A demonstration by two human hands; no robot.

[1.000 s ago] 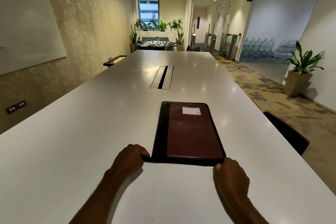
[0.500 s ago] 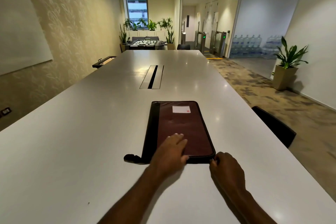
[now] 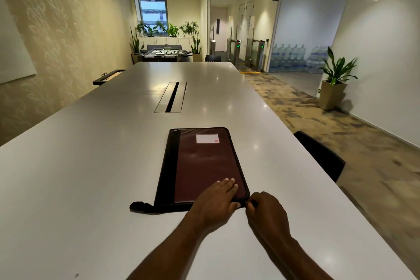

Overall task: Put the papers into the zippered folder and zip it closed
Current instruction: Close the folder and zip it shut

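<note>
We are pressing our left hand (image 3: 218, 199) flat on the cover of the zippered folder (image 3: 204, 166), fingers straight and together, palm lying over the folder's near edge toward its right corner. Our right hand (image 3: 267, 211) is curling in just beside it, thumb and forefinger pinching at the folder's near right corner on what we are taking to be the zipper pull (image 3: 247, 204). The pull itself is too small and too covered to make out. Both forearms are reaching in low from the folder's near side, the left one crossing diagonally, the right one bending inward at the wrist.

The folder is lying flat and shut-looking on the worktop (image 3: 91, 177), its long side running away from us. No papers are showing outside the folder, so we are judging them to be inside already. We are expecting it to handle as a light, padded case: a slightly soft maroon cover with a stiffer black spine band (image 3: 169, 166) along its left side. On the glossy worktop it is likely to slide when the zipper is tugged, so pinning the cover down beside the pull is the sensible hold. The rounded corner is where the slider is likeliest to snag. A black strap (image 3: 141, 206) is trailing from the folder's near left corner, and a white label (image 3: 208, 138) is sitting near its far edge.
</note>
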